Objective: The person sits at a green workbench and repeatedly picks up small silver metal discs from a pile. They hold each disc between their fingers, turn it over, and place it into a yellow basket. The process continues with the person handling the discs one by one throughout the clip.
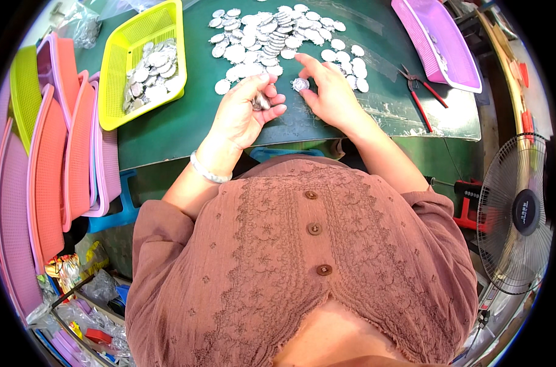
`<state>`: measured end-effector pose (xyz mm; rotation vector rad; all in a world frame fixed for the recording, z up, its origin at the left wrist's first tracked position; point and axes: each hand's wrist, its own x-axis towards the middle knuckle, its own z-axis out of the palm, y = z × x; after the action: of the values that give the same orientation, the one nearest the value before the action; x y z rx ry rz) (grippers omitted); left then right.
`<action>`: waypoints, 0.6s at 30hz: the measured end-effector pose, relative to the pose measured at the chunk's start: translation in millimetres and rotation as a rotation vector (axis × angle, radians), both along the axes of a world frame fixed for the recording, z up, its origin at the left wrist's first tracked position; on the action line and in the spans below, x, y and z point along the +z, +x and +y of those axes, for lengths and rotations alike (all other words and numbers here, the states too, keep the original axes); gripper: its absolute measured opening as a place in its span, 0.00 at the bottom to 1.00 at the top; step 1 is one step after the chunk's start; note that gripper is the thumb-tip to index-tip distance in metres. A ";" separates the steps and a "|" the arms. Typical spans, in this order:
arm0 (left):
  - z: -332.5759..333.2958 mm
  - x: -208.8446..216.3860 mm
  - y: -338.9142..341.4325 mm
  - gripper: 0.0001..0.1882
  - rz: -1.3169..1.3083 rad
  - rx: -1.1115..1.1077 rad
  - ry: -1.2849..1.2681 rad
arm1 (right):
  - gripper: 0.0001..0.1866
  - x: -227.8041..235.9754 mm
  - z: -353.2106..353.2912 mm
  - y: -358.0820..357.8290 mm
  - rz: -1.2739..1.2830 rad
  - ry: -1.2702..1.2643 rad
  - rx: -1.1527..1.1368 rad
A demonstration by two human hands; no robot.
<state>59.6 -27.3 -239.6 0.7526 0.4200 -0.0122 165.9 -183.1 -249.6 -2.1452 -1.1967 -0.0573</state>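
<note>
My left hand (240, 110) is curled palm up at the table's near side, its fingers closed round a few small silver metal discs (261, 103), partly hidden by the fingers. Just to the right, my right hand (330, 88) has one silver disc (300, 85) between thumb and fingers, low over the table, while its index finger reaches forward. Beyond both hands spreads a heap of round silver discs (268, 37), some with small loops on their rims. A smaller group of these discs (351, 67) lies right of the heap.
A yellow-green basket (179, 79) with more discs stands left on the green table (195, 116). At the right are a purple basket (452, 76) and red-handled pliers (417, 104). Stacked coloured baskets (48, 177) fill the left side; a fan (516, 214) stands at the right.
</note>
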 end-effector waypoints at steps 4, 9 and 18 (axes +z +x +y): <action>-1.9 0.4 0.0 0.10 0.056 0.001 0.081 | 0.28 -3.6 1.3 0.1 0.130 0.075 -0.042; -3.2 -2.4 0.8 0.10 0.059 -0.034 0.101 | 0.28 -1.9 0.6 4.1 0.544 0.218 -0.043; -9.4 0.2 2.9 0.06 0.055 -0.106 0.143 | 0.27 19.3 -0.3 -1.0 1.090 0.535 -0.017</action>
<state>62.5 -36.7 -239.4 0.9161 0.4363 -0.1033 164.8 -183.4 -230.3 -1.3406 -0.4271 0.6309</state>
